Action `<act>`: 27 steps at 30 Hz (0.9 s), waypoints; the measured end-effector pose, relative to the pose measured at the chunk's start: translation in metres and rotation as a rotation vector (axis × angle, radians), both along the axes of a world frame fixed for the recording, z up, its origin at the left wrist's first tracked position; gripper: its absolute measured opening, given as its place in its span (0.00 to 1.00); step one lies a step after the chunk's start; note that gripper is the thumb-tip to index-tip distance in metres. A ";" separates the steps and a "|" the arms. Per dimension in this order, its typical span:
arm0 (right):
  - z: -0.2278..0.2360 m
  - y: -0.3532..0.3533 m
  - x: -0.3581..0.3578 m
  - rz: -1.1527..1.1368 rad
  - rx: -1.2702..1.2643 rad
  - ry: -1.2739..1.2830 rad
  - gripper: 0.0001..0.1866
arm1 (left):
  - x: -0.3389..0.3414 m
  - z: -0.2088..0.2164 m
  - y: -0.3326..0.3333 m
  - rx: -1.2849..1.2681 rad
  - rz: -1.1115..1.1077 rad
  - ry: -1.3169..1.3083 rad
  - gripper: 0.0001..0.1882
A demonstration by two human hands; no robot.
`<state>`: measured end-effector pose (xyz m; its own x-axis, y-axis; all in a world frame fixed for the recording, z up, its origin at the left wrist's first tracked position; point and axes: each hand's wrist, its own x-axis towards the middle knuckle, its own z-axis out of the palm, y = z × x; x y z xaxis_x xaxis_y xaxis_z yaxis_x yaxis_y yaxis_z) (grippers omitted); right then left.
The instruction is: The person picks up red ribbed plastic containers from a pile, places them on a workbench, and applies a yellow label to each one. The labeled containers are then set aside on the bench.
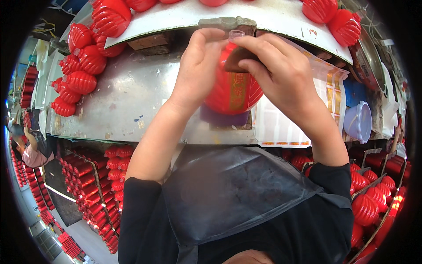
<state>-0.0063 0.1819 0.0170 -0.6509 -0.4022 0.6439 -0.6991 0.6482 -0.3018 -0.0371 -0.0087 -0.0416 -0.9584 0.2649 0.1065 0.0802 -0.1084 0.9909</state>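
Currently, with clock positions taken from mid-view, we note the red bottle (214,99) at 12 o'clock over the bench (145,94). Its clear neck (236,34) points to 12 and its gold-and-red label (237,97) faces us. Whether the bottle stands upright or leans back, we cannot tell.

Our left hand (200,61) is on the 11 o'clock side of the bottle, at its shoulder, fingers bent toward the neck. Their tips are partly hidden; how firmly they grip, we cannot tell. Our right hand (281,66), at 1 o'clock, holds a brown pad (237,59) pinched narrow between thumb and fingers. The pad overlaps the top of the label in our view.

Surroundings: a printed sheet (279,127) lies on the bench toward 2 to 3 o'clock, and a pale bucket (363,123) sits at 3. A pile of red bottles (79,83) occupies 10 o'clock; a white board (272,15) curves across 12. We see racked red goods (88,189) at 8 and more bottles (367,209) at 4. Our dark apron (237,193) fills 6 o'clock. Another person (36,154) is well apart at 9.
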 end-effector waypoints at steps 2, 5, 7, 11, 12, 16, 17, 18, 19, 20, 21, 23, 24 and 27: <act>-0.003 -0.002 -0.004 -0.038 0.042 -0.023 0.20 | 0.000 0.000 0.001 0.010 0.011 0.000 0.14; -0.006 -0.003 -0.008 -0.041 0.073 0.033 0.21 | 0.000 0.000 0.002 0.033 0.048 0.004 0.16; -0.006 -0.003 -0.012 -0.048 0.091 0.062 0.21 | 0.002 0.000 0.002 0.056 0.049 -0.013 0.16; 0.000 -0.004 -0.016 -0.048 0.133 0.111 0.21 | 0.003 0.000 0.002 0.076 0.025 -0.023 0.16; 0.003 -0.003 -0.016 -0.038 0.100 0.076 0.20 | 0.002 0.000 0.001 0.078 0.022 -0.029 0.16; 0.006 -0.002 -0.016 0.057 0.004 -0.020 0.19 | -0.002 0.000 0.002 0.130 0.007 -0.051 0.16; 0.005 -0.002 -0.016 0.090 -0.022 -0.038 0.19 | -0.003 -0.001 0.001 0.104 0.011 -0.050 0.16; 0.003 -0.001 -0.019 0.032 0.003 -0.002 0.19 | -0.005 0.000 0.001 0.077 0.012 -0.049 0.17; 0.001 -0.001 -0.024 -0.028 0.029 0.034 0.18 | -0.006 0.000 0.000 0.051 0.011 -0.046 0.17; -0.002 0.000 -0.026 -0.079 0.066 0.079 0.18 | -0.007 -0.001 0.001 0.089 0.004 -0.102 0.17; -0.006 0.001 -0.028 -0.033 0.071 0.155 0.17 | -0.010 -0.001 0.001 0.079 0.016 -0.130 0.16; -0.013 0.003 -0.023 0.062 0.108 0.286 0.15 | -0.017 -0.002 0.000 0.058 0.037 -0.194 0.13; -0.018 0.002 -0.016 0.106 0.111 0.333 0.11 | -0.022 -0.004 0.001 0.047 0.060 -0.203 0.13; -0.035 -0.012 0.016 0.248 0.130 0.252 0.09 | -0.034 -0.008 0.003 0.022 0.102 -0.248 0.12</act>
<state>0.0099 0.1702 -0.0176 -0.3515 -0.6168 0.7043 -0.8813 0.4719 -0.0265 -0.0715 -0.0061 -0.0498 -0.9775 0.1663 -0.1302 -0.1532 -0.1342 0.9790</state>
